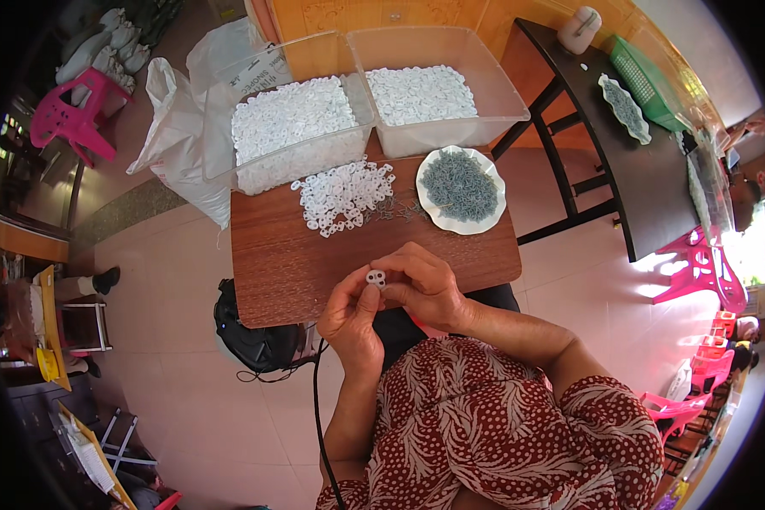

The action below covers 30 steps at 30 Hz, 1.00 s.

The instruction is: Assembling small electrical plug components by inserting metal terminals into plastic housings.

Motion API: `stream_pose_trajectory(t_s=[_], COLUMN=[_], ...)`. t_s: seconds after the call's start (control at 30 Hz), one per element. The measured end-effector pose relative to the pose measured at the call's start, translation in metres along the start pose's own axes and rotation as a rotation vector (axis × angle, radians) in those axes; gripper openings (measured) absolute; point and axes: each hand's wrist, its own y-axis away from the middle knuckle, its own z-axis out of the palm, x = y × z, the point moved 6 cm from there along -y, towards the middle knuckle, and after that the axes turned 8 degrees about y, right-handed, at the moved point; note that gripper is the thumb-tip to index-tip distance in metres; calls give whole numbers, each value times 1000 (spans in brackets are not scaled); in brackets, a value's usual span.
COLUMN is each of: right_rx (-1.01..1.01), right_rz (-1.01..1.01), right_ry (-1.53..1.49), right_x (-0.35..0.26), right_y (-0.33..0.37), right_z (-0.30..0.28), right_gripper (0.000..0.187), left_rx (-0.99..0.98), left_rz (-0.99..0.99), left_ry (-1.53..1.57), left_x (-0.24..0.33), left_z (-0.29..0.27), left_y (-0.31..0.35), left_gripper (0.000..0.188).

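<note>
My left grip (355, 327) pinches a small white piece (376, 277) between thumb and fingers; my right grip (429, 287) pinches it opposite. The piece, rounded with dark openings, is held above the brown counter (293, 268).

Pale pinkish tiles covered the floor (170, 365), and orange wood panelling (310, 17) rose behind the reddish-brown desk (289, 272). To the right stood a dark table (654, 183) with black legs, near a pale wall (697, 38). One pink chair (72, 106) stood at upper left; more pink seats (711, 276) lined the right, where bright daylight (754, 255) glared off the tiles.
</note>
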Motion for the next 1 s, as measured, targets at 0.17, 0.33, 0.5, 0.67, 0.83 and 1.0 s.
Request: stream_pose_trajectory(t_s=[0.17,0.33,0.5,0.67,0.83,1.0], right_rx=[37,76,150,150,178,169], right_rz=[-31,-129,-238,-305,-346,-336], right_ry=[-81,-57,41,94,155,107], right_x=[-6,-17,-27,-27,-33,-35], right_y=[1,-1,-1,1,3,3], right_z=[0,-6,-11,-10,-6,-6], right_gripper=[38,35,34,35,38,37], left_rx=[2,-41,-48,-40,10,24], left_rz=[68,143,215,239,211,187], left_ry=[17,-49,-75,-9,15,30], left_x=[11,23,18,20,15,20], left_z=[5,12,9,12,9,12], left_y=[3,10,16,18,19,21], left_gripper=[19,20,21,18,18,18])
